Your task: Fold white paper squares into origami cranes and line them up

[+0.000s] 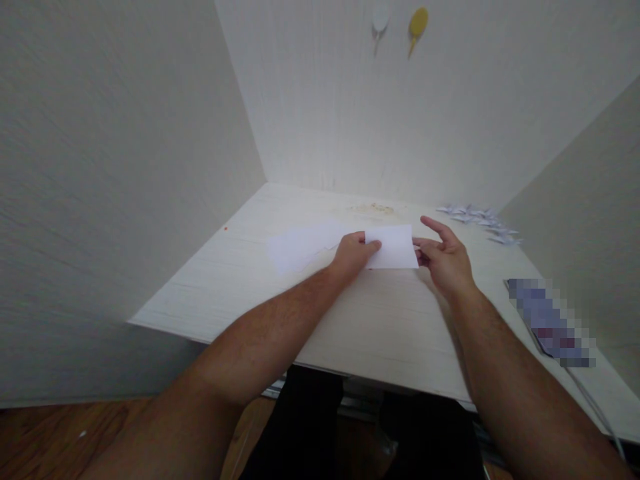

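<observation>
A white rectangular sheet of paper (395,248) is held above the table in front of me. My left hand (354,253) grips its left edge, thumb on top and fingers behind. At the paper's right edge is my right hand (446,259), its index finger stretched out and the other fingers partly bent beside or behind the edge. Whether those fingers pinch the paper is hard to see. More white paper sheets (300,245) lie overlapping on the table to the left, just beyond my left forearm.
Several folded white paper pieces (480,219) with pointed ends lie at the table's back right. A blurred-out flat device (547,327) with a cable (595,403) is on the right. Walls enclose the white table (380,333). White (381,17) and yellow (419,23) hooks are on the back wall.
</observation>
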`<move>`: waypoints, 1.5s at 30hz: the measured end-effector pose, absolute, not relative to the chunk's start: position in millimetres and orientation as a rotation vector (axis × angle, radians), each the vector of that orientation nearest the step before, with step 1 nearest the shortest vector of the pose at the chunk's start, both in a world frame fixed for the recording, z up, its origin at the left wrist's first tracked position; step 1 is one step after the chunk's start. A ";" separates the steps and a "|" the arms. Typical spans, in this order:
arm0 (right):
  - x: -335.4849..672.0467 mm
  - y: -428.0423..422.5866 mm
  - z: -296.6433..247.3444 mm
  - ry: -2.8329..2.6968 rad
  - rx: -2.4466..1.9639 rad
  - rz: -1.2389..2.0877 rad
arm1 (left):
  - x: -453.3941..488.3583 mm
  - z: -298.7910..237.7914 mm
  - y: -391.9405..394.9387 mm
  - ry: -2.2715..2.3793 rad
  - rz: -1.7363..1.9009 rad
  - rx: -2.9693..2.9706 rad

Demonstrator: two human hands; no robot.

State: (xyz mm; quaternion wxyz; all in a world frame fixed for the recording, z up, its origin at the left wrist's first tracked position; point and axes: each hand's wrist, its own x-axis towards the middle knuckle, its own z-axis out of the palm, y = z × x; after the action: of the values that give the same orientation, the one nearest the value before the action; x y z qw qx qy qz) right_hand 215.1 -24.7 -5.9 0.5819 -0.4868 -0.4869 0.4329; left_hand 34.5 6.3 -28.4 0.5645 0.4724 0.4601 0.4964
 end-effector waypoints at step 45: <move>219.6 -27.3 -10.3 -1.297 -1.101 1.014 | 36.8 -14.2 -6.6 0.865 1.097 1.016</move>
State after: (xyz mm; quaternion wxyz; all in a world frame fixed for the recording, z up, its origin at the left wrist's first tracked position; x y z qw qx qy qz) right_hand 219.6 -27.3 -10.3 0.5483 -0.4648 -0.5477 0.4282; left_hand 36.8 -6.6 -14.2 0.6496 0.4472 0.3807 0.4828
